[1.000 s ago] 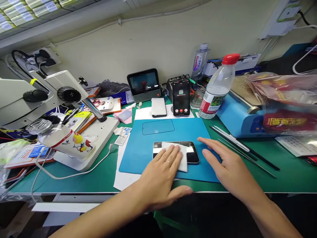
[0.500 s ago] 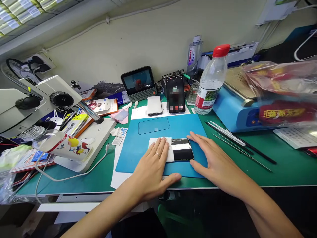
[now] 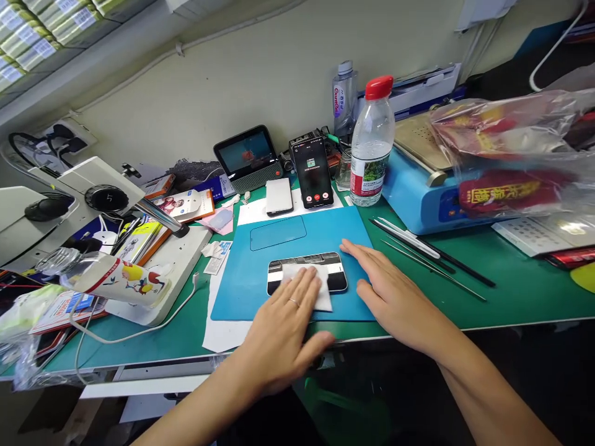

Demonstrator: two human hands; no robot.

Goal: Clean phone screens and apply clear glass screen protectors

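A smartphone [image 3: 336, 281] with a glossy dark screen lies flat on a blue mat [image 3: 242, 297]. Across its middle rests a white wipe [image 3: 323, 296], which hangs over the phone's near edge. My left hand [image 3: 283, 331] presses on the wipe with fingers laid flat and thumb stretched out; a ring is on one finger. To the right of the phone, my right hand [image 3: 393, 297] is open and holds nothing. Its index fingertip is close to the phone's far right corner; whether they touch I cannot tell. A thin phone-shaped outline [image 3: 279, 233] lies farther back on the mat.
Tweezers and slim tools [image 3: 418, 248] lie to the right. Behind stand an upright phone [image 3: 312, 176], a display device [image 3: 248, 155] and a water bottle [image 3: 372, 148]. A blue machine [image 3: 413, 192] stands right, a microscope stand [image 3: 171, 272] and glass jar [image 3: 125, 279] left.
The wipe and my left hand have moved from the phone's left end toward its middle, uncovering the left end. My right hand stays open at the right. The camera view has shifted slightly.
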